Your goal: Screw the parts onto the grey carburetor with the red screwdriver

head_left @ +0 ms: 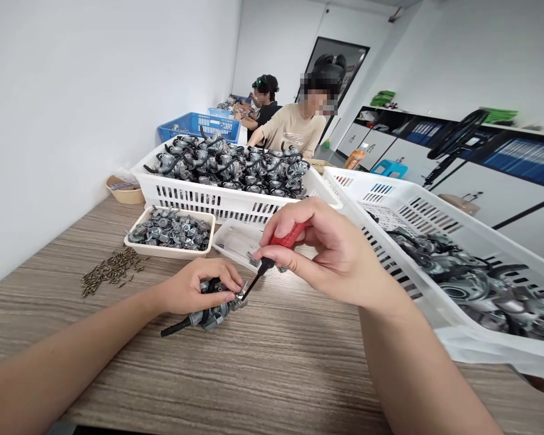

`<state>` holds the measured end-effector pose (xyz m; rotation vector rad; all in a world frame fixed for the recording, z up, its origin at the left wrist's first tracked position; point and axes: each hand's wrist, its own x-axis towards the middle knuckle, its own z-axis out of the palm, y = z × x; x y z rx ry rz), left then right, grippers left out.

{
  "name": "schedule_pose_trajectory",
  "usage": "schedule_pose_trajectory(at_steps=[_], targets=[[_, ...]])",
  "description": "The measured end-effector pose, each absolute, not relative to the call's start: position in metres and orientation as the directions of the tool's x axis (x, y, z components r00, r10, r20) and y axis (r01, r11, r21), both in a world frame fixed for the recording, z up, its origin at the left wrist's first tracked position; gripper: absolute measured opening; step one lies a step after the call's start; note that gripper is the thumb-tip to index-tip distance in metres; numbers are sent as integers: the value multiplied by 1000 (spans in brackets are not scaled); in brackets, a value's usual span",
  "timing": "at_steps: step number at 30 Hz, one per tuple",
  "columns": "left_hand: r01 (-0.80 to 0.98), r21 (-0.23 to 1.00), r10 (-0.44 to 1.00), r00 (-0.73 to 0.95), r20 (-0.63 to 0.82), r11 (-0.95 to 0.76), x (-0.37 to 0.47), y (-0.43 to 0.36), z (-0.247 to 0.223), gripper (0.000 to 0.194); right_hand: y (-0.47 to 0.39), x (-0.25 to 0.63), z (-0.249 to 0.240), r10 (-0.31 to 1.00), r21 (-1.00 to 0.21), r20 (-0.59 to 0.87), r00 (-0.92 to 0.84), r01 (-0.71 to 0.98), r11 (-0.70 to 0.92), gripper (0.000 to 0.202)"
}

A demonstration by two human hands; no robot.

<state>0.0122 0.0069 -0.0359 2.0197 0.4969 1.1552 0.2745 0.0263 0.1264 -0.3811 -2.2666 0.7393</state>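
Note:
My left hand (208,283) is closed around a metal carburetor (213,317) that rests on the wooden table, its black hose pointing to the lower left. In my right hand (330,254) is a screwdriver (286,237) with a red handle, gripped between thumb and fingers. The dark shaft slants down to the left, and its tip meets the carburetor's right end, beside my left fingertips. Whether the tip sits in a screw is too small to tell. Part of the carburetor is hidden under my left fingers.
Behind my hands stand a tray of small metal parts (170,249), a shallow clear tray (236,241) and a white crate (199,202) full of carburetors. Loose brass screws (111,272) lie at left. Another white crate (480,229) borders the right. Two people sit beyond.

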Motion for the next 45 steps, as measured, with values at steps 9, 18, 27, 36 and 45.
schedule_pose_trajectory(at_steps=[9,18,27,36,45], targets=[[-56,755,628,516,582,-653,14,7,-35,4,27,271,123,438,-543,545,-714,98,834,23],[-73,742,613,514,600,-666,13,8,-36,8,25,270,123,436,-539,534,-724,105,836,22],[-62,740,614,513,600,-670,13,8,-37,4,26,271,128,368,-498,538,-759,66,865,24],[-41,751,629,518,580,-659,12,7,-38,6,13,291,152,448,-629,302,-842,177,757,24],[-12,766,641,538,547,-643,12,8,-36,14,19,277,145,334,-359,550,-766,145,922,13]])
